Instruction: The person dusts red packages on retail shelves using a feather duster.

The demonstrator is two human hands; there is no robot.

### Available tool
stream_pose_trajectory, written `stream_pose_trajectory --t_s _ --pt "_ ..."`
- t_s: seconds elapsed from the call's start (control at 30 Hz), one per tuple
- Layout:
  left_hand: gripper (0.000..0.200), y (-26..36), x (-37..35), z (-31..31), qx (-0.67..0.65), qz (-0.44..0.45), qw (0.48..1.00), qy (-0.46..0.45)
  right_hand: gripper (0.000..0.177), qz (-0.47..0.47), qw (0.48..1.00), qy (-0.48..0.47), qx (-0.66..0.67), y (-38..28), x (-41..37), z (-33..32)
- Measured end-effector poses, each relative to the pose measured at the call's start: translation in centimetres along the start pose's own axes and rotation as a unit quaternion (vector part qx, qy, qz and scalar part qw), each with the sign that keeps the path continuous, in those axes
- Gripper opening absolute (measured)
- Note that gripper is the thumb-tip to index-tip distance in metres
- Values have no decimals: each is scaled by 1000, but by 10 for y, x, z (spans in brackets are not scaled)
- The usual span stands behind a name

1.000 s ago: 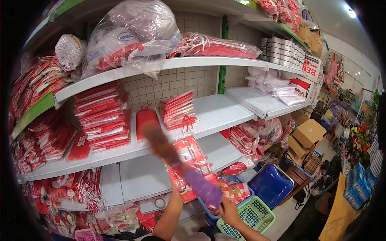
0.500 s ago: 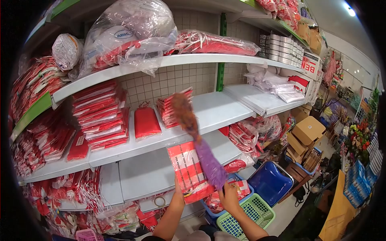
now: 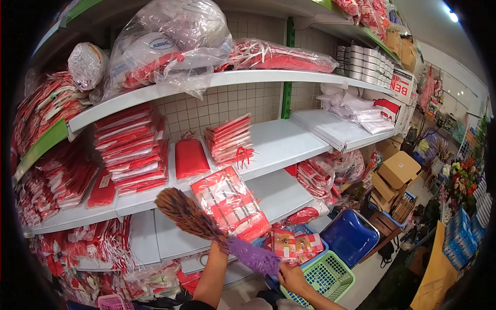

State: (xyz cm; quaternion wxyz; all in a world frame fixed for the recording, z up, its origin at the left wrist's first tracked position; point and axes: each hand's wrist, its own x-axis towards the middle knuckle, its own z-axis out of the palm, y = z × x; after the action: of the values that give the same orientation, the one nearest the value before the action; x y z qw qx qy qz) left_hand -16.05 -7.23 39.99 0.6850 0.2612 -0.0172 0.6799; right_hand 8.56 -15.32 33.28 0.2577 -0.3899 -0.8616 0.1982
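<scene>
My right hand (image 3: 293, 277) is closed around the handle end of a feather duster (image 3: 194, 214) with brown and purple feathers. The duster slants up to the left and crosses the lower left part of a red-and-white packet (image 3: 227, 199) in clear plastic. This printed packet is gripped in my left hand (image 3: 221, 249), whose fingers are mostly hidden behind the duster and packet. Just behind the packet, on the middle shelf (image 3: 279, 139), a small stack of red-and-white packets (image 3: 227, 140) leans beside a single red packet (image 3: 191, 158).
A tall stack of red packets (image 3: 132, 150) stands at the left. Below right are a blue basket (image 3: 324, 253) of packets, a green basket (image 3: 338, 276) and a blue chair (image 3: 350, 235). A large plastic bag (image 3: 170, 46) overhangs the upper shelf edge.
The duster has swung down and left, from upright beside the packet to lying across its lower left. The packet has moved up slightly and tilted.
</scene>
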Motion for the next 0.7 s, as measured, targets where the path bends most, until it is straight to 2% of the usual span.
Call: stream_pose_trajectory --t_s 0.1,0.2,0.3,0.4,0.53,0.57,0.67,0.7 --pt "67 -1 -4 -14 -9 22 999 26 21 76 995 58 38 3 12 -5" --pt "64 -2 -10 -29 -14 45 997 57 22 94 983 123 94 10 21 3" --pt "62 -1 -9 -41 -10 60 995 80 22 15 997 56 47 0 23 -2" --pt "59 -3 -7 -48 -4 63 993 97 33 44 999 4 -15 4 32 -15" --pt "56 -11 -6 -61 9 55 991 122 28 51 985 159 35 23 58 -29" --pt "56 -13 -5 -65 14 52 990 129 23 5 971 220 91 26 69 -34" --pt "54 -21 1 -75 30 39 988 146 20 109 947 256 160 43 93 -58" --pt "53 -22 5 -77 37 36 988 148 19 116 943 267 159 53 103 -68"
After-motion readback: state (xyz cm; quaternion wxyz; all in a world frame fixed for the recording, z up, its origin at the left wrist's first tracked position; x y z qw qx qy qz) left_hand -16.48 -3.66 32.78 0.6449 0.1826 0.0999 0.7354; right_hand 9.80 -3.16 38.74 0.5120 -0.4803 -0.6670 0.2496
